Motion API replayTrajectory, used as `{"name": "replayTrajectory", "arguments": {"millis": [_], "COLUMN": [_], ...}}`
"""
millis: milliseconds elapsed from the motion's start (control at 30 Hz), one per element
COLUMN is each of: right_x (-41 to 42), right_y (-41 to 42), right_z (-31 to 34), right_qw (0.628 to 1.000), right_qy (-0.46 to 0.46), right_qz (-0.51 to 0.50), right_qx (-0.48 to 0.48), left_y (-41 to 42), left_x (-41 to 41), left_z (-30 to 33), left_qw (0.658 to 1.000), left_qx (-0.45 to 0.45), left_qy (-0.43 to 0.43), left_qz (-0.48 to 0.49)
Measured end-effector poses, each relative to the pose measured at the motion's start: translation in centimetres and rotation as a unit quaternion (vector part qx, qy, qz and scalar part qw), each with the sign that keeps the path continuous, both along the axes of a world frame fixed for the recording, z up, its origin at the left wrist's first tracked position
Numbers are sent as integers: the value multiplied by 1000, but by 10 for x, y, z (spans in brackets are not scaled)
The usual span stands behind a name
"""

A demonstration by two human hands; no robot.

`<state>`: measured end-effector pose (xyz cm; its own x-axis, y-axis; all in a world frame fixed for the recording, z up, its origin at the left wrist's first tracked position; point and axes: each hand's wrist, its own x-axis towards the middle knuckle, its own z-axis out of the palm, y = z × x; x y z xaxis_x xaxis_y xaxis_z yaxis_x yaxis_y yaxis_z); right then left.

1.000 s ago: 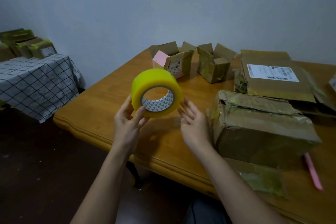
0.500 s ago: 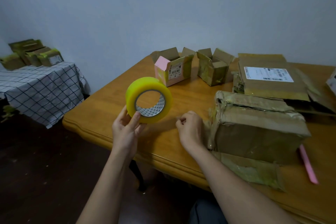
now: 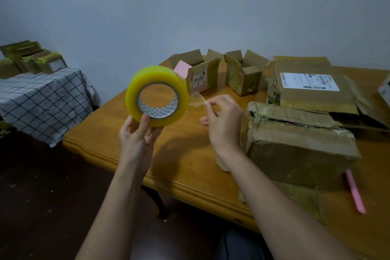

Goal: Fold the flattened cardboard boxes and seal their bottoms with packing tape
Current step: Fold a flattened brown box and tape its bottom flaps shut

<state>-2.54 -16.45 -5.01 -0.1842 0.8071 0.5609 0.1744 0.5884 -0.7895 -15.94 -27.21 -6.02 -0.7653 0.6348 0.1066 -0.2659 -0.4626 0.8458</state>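
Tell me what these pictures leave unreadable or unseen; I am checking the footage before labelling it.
Head view only:
- Shipping label on the flat box: print too small to read.
- Tape end pinched by the right hand: clear and blurred, its length unclear.
- Left hand under the tape roll: fingers behind the roll hidden.
- Big box: its underside hidden against the table.
- Rightmost box: cut off by the frame edge.
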Motion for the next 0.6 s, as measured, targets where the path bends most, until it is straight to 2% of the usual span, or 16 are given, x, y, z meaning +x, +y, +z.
{"name": "replayTrajectory", "arguments": {"millis": [100,300,600], "right_x": [0,28,141], "right_y": [-1,-13,-1], "right_z": [18,55,82], "right_qw": [999,993,969], "right_qy": [-1,-50,-141], "right_qz": [7,-18,-113], "right_qx": [37,107,170], "left_y": [-2,-10,16], "left_x": [-3,16,81], "left_z": [14,36,72], "left_qw": [1000,999,987], "left_qx": [24,43,72], "left_qy": [-16,30,97], "left_qz": [0,-14,-105]}}
